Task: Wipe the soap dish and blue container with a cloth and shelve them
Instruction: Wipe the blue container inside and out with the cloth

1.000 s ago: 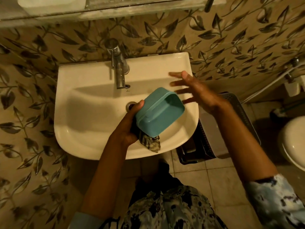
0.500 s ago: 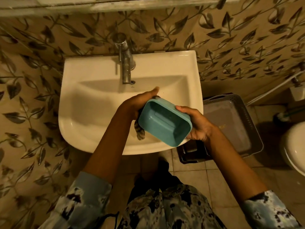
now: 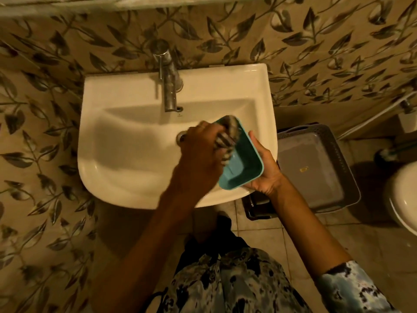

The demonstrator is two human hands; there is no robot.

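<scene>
While the right hand [image 3: 262, 175] cups the blue container [image 3: 242, 164] from below over the sink's [image 3: 126, 136] front right rim and the left hand [image 3: 203, 154], clenched on the cloth [image 3: 226, 141], scrubs inside, a hard push could tip it into the basin.

My blue container [image 3: 244, 164] is teal; the cloth [image 3: 226, 137] inside it is dark-and-light striped. At twelve o'clock, tan wall tiles [image 3: 316, 53] carry dark leaves above the white sink [image 3: 126, 141].

White sink [image 3: 126, 159], tap [image 3: 169, 86], grey basket [image 3: 347, 168]
</scene>
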